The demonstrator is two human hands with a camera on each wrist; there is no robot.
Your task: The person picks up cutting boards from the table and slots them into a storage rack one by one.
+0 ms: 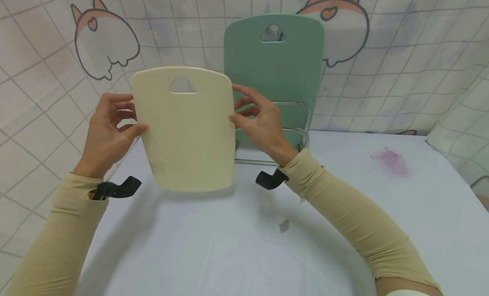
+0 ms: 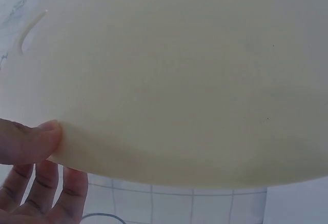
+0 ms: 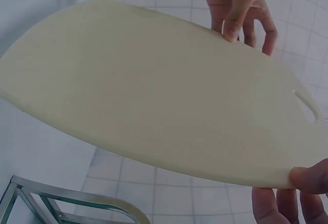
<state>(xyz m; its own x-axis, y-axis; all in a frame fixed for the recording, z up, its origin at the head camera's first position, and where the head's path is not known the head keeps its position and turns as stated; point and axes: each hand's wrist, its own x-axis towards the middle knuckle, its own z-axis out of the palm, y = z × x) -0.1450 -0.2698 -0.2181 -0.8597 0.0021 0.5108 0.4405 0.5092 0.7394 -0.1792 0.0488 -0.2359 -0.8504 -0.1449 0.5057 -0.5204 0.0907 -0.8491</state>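
Observation:
A cream cutting board [image 1: 187, 134] is held upright above the table, its handle slot at the top. My left hand [image 1: 111, 130] pinches its left edge, thumb on the near face and fingers behind. On the opposite edge, my right hand [image 1: 261, 122] pinches it between thumb and fingers. Both grips also show in the right wrist view, with the left hand [image 3: 241, 8] at the far edge of the board [image 3: 154, 90]. Behind my right hand, a green cutting board [image 1: 275, 66] stands in a metal wire rack [image 1: 305, 122].
The white table [image 1: 237, 253] carries a pink stain [image 1: 393, 162] on the right and a small grey mark [image 1: 284, 226] near the middle. Behind it hangs a grid-patterned curtain [image 1: 401, 75] with cartoon animal prints. The rack's frame [image 3: 77, 196] is close below the board in the right wrist view.

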